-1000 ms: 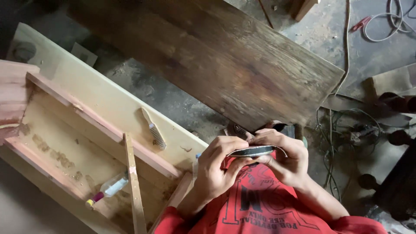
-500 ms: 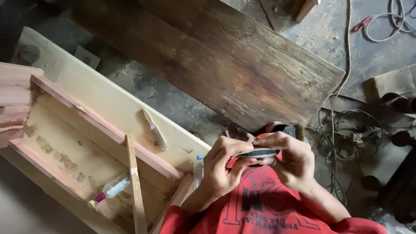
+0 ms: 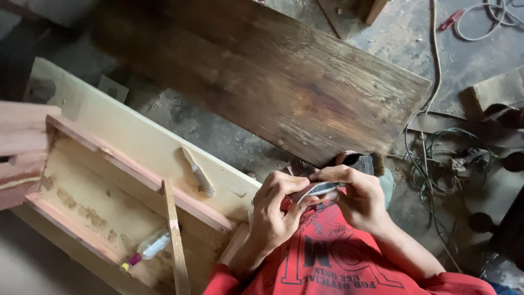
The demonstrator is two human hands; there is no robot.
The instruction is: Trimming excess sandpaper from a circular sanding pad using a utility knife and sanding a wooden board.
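**Both hands pinch a thin strip over a dusty workshop floor**

Dusty concrete floor fills the background, with a dark weathered plank lying across the upper middle of the frame and tangled cables at right. At lower centre, the left hand and right hand meet above a red printed shirt, fingers closed on a thin grey strip held flat between them. At left sits a pale wooden frame; a small wire brush rests on its upper board, and a small squeeze bottle lies inside near the bottom edge.
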